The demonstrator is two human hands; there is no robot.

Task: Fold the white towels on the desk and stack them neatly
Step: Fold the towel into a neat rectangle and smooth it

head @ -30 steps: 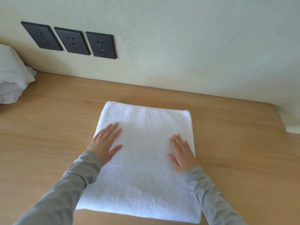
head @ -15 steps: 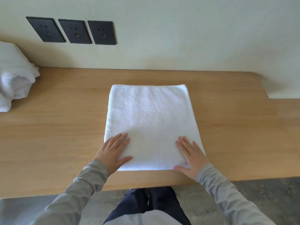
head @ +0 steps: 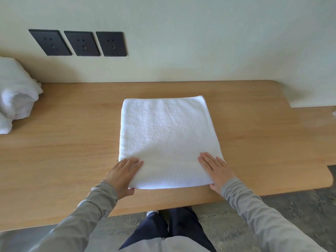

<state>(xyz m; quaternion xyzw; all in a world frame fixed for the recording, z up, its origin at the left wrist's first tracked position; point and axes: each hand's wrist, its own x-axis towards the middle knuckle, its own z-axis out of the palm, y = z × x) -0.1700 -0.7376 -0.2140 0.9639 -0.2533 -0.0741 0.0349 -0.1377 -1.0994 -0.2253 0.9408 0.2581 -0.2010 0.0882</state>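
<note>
At 9 o'clock in the view, a pile (head: 16, 95) of loose white towels sits on the desk (head: 63, 142), cut off by the left edge and well apart from everything else. At 11 o'clock, three dark sockets (head: 81, 43) stand side by side on the pale wall (head: 200, 42), above the desk's far edge.

The left hand (head: 121, 177) is at the 7 o'clock corner of the towel (head: 167, 135). Its fingers (head: 133, 163) lie curved over the top of that corner and its thumb is tucked at the near edge below, so it grasps the corner between them. A grey sleeve (head: 87, 215) runs back from it toward 7 o'clock.

The towel lies folded into a flat rectangle in the middle of the desk. Its long sides run from 6 to 12 o'clock, its far edge is short of the wall, and its near edge is just inside the desk's front edge.

The right hand (head: 217, 171) rests at the towel's 5 o'clock corner, palm down and released. Its fingers are straight and pressed flat on the cloth, with the thumb beside the near edge on the wood. It grasps nothing. Its sleeve runs off toward 5 o'clock.

At 6 o'clock, below the desk's front edge, dark trousers (head: 172, 228) show over a grey floor (head: 272, 206).
</note>
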